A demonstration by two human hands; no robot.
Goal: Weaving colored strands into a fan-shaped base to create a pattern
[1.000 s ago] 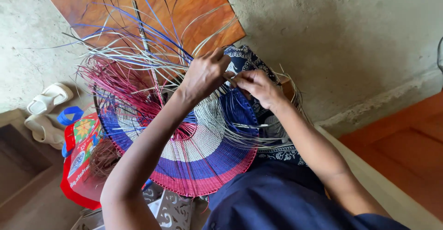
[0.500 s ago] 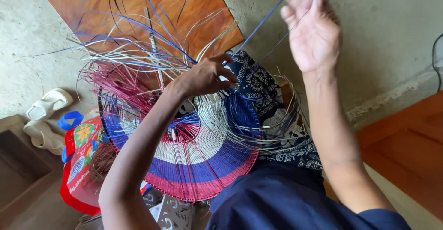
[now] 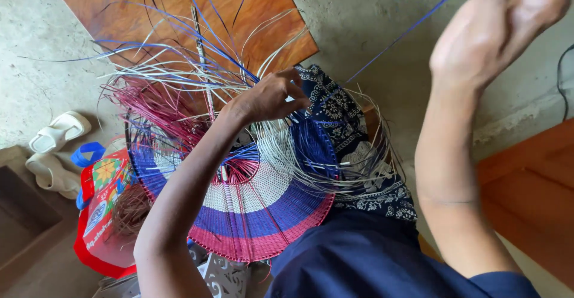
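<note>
A half-woven basket [image 3: 263, 208] in blue, white and pink bands rests on my lap, with many loose strands fanning up and left. My left hand [image 3: 269, 98] pinches the strands at the weave's upper edge. My right hand [image 3: 499, 26] is raised high at the top right, blurred, drawing a long blue strand [image 3: 406, 34] that runs taut from the weave up to it.
A wooden board [image 3: 179, 11] lies on the concrete floor behind the basket. White sandals [image 3: 54, 148] sit at the left. A red printed bag [image 3: 101, 214] holding fibre is beside my left knee. Patterned dark cloth [image 3: 359, 136] lies under the basket. A wooden step [image 3: 532, 196] is at right.
My right hand left the weave next to my left hand and rose up and right, pulling the blue strand out long. My left hand stayed on the strands.
</note>
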